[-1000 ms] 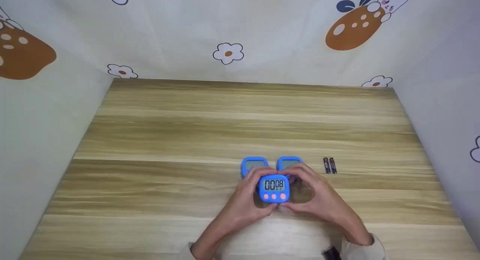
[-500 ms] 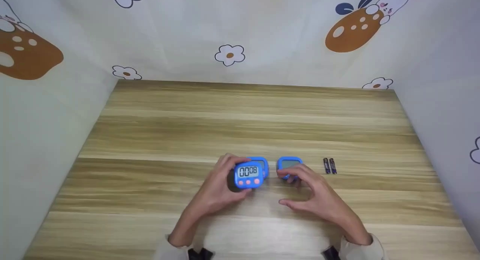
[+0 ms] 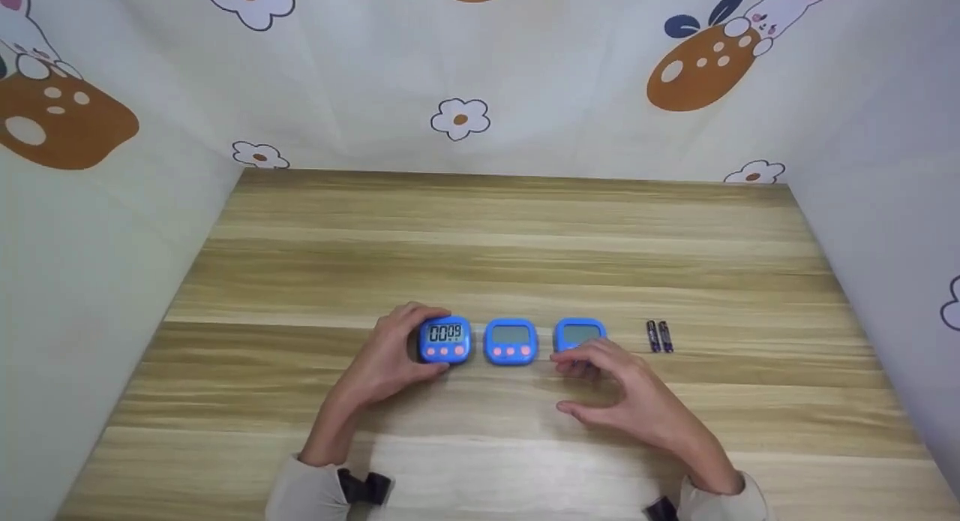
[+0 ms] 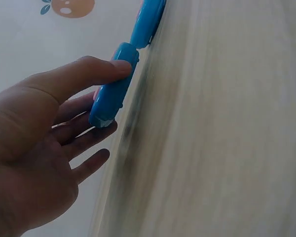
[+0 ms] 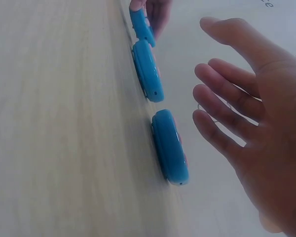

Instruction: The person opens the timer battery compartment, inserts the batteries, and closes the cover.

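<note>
My left hand (image 3: 389,354) grips a blue digital timer (image 3: 445,341) by its top and bottom edges, thumb at the lower edge. Its screen reads 00 09 above pink buttons. In the left wrist view, this timer (image 4: 113,89) is tilted, with a small gap under its near end. A second timer (image 3: 511,341), its screen blank, lies just to the right. A third timer (image 3: 580,330), also blank, lies farther right, its buttons hidden by my right hand (image 3: 630,386). That hand hovers with fingers apart, holding nothing; the right wrist view shows it clear of the nearest timer (image 5: 170,147).
Two small dark batteries (image 3: 660,336) lie side by side on the wooden table (image 3: 480,258), right of the timers. Pale patterned cloth (image 3: 360,78) walls the back and both sides. Dark wrist straps (image 3: 365,488) show at the sleeves.
My left hand has carried the timer leftward from between both hands to the left end of the row. My right hand has released it and stayed near the right timer. The display went from 08 to 09.
</note>
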### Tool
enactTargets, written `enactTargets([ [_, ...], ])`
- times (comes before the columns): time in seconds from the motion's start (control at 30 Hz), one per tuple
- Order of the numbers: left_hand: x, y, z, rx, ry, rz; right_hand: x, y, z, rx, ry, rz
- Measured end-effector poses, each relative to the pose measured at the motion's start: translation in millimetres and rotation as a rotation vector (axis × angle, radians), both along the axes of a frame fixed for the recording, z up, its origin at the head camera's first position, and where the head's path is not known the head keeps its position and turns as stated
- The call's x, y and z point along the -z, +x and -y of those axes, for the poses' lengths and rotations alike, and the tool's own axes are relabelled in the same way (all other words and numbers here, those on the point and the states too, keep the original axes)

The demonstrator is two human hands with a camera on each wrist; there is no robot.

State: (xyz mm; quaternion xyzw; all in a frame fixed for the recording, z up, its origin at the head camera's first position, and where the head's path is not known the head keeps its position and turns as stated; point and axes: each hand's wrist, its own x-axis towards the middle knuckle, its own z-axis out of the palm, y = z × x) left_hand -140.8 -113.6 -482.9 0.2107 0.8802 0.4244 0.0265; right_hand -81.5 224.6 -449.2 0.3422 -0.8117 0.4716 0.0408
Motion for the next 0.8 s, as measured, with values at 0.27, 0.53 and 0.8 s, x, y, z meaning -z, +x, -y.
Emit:
enactTargets([
  [0.27, 4.6, -4.6, -2.6, 0.025, -0.017, 0.013, 18.2, -7.0, -8.4, -0.009, 0.010, 0.012],
  [0.53, 1.5, -4.3, -6.7, 0.019, -0.026, 0.023, 24.3, -10.3, -12.5, -0.021, 0.018, -0.010],
  [0.8, -14.4, -9.1, -46.9, 0.101, -0.099, -0.068, 25.0, -10.3, -11.6, -0.021, 0.022, -0.001],
])
